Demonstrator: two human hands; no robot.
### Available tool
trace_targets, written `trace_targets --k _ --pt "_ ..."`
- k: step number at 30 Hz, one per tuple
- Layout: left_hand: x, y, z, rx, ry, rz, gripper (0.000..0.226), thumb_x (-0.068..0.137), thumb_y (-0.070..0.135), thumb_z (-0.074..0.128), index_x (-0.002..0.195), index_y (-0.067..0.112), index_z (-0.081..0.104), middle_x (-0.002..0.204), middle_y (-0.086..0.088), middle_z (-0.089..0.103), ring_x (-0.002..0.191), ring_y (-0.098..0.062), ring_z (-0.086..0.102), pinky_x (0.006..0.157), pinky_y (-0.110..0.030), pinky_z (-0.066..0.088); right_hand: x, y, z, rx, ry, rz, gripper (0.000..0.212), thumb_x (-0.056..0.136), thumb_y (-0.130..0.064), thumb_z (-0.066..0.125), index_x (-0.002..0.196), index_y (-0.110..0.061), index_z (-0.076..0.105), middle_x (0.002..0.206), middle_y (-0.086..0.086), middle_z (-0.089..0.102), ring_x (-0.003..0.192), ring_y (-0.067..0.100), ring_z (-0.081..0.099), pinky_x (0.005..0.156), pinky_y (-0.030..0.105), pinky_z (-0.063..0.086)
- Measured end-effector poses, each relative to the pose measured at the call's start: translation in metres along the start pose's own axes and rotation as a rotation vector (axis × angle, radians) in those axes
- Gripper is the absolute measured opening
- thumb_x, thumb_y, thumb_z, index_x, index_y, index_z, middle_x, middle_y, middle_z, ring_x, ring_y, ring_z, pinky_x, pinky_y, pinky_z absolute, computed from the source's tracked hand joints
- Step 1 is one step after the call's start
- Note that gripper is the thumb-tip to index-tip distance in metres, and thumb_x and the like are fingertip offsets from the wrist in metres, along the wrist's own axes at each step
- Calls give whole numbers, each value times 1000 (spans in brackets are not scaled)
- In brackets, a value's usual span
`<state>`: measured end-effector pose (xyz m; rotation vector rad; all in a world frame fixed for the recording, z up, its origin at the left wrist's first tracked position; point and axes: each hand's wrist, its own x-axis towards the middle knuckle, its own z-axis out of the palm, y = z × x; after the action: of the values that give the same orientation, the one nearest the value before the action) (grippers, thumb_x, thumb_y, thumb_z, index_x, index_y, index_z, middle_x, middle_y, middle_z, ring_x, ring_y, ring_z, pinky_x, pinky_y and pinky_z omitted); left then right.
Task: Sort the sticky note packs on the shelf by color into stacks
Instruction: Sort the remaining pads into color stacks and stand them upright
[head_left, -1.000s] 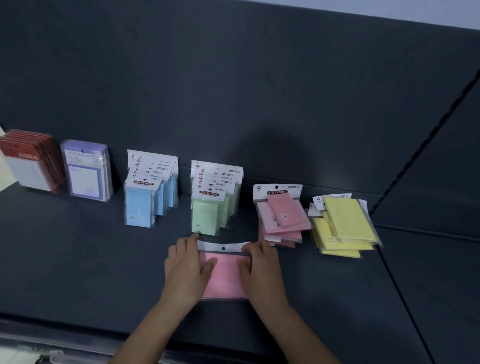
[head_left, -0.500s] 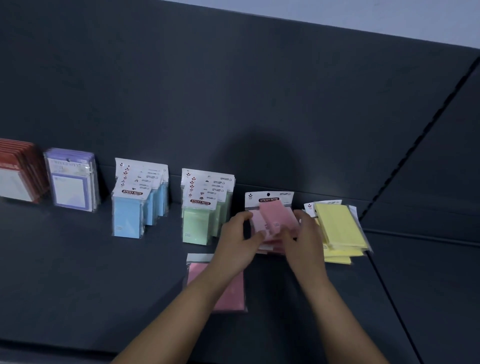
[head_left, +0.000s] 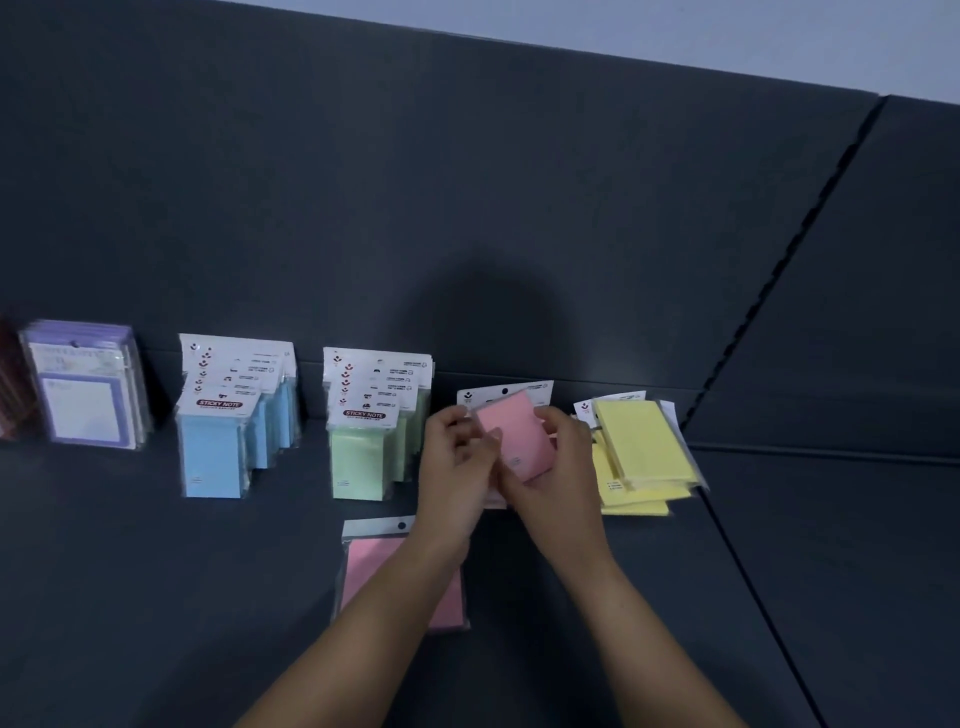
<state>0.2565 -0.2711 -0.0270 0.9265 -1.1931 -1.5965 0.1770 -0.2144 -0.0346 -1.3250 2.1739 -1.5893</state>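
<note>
On my dark shelf (head_left: 156, 571): purple packs (head_left: 85, 387), blue packs (head_left: 228, 421), green packs (head_left: 371, 431), yellow packs (head_left: 644, 452), one flat pink pack (head_left: 374, 566) in front.

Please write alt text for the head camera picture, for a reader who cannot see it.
Both hands, left hand and right hand, hold a pink pack above a dark shelf. Another pink pack lies flat nearer the person; blue packs, green packs and yellow packs line the back.
</note>
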Motion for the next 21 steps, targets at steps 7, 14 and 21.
trace_targets --k 7,14,21 --pt "-17 5 -23 8 -186 48 37 89 -7 50 105 25 57 90 10 68 73 -1 61 63 -19 52 -17 0 -12 589 -56 312 30 87 -6 61 111 -23 55 91 -7 69 81 4 63 72 19 51" --pt "-47 -11 -28 193 -366 -8 42 88 -7 52 110 28 58 86 9 69 72 2 62 65 -15 50 -38 12 -40 384 -191 334 26 85 1 61 100 -21 61 98 3 66 84 16 63 70 23 53" --pt "-73 -52 -25 692 -392 180 34 75 -3 63 100 20 59 105 14 47 77 2 51 69 -7 42 -73 43 -62 -196 -250 247 23 85 -8 65 100 -25 68 85 -3 56 76 8 54 67 9 40"
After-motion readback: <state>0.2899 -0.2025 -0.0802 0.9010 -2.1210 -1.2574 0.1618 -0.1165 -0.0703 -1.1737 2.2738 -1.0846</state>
